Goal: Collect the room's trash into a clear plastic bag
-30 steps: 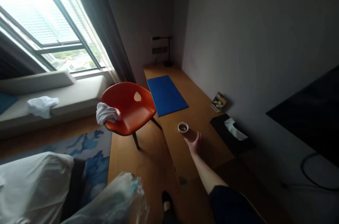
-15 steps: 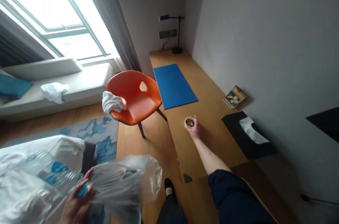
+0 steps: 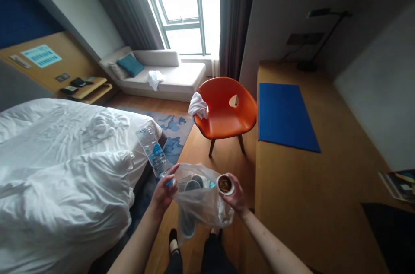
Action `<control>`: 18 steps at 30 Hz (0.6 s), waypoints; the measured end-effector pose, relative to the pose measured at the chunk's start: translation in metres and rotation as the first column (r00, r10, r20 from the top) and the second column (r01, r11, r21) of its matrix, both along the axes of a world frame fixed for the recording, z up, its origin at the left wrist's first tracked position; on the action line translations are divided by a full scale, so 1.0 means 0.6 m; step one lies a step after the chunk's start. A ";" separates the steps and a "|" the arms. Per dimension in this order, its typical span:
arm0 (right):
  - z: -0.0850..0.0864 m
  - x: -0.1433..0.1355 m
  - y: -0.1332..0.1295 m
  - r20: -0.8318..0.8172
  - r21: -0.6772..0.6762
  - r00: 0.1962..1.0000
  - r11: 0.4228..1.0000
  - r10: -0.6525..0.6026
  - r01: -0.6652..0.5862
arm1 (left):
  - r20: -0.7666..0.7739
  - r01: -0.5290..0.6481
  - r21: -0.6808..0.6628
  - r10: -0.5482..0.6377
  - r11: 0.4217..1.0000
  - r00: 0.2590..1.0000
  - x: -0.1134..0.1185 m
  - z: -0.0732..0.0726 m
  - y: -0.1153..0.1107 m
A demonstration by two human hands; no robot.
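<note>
Two hands worked at a clear plastic bag (image 3: 201, 205), low centre of frame.
The left hand (image 3: 164, 189) gripped the bag and a water bottle (image 3: 152, 151); the right hand (image 3: 236, 196) clasped a small cup (image 3: 225, 184).

The bed (image 3: 61, 166) lies left; the desk (image 3: 308, 187) runs along the right. The chair (image 3: 225, 112) stands between them, a cloth (image 3: 198, 105) on its edge. The mat (image 3: 285, 116) lies on the desk. The sofa (image 3: 162, 73) sits behind, under the window (image 3: 181, 1).

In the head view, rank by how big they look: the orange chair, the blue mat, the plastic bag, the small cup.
1. blue mat and orange chair: look much alike, too close to rank.
2. plastic bag, though it is nearer the camera, so its true size is unsure.
3. small cup in the right hand, clearly smallest.
</note>
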State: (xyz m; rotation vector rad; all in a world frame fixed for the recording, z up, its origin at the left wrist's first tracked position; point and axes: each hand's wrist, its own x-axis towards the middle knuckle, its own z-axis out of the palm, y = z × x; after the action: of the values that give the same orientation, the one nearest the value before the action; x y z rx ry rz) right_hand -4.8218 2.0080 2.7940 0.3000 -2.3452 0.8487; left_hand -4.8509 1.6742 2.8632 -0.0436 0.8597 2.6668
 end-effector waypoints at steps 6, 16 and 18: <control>-0.102 -0.028 -0.177 0.217 -0.001 0.931 0.953 0.295 -0.302 | 0.017 -0.033 0.150 0.030 0.988 0.999 0.102 0.003 -0.073; -0.254 0.031 -0.299 0.465 0.473 0.882 0.823 0.072 -0.316 | 0.146 -0.345 0.255 0.317 0.903 0.937 0.382 -0.119 -0.322; -0.286 0.071 -0.346 0.492 0.539 0.866 0.747 0.096 -0.389 | 0.152 -0.375 0.298 0.344 0.878 0.927 0.452 -0.161 -0.365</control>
State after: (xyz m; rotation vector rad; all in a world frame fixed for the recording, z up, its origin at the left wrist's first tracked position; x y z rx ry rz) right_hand -4.7794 1.8007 2.6222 0.7916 -3.0261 0.2056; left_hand -4.5796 1.4554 2.7666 -0.2749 0.4025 3.0915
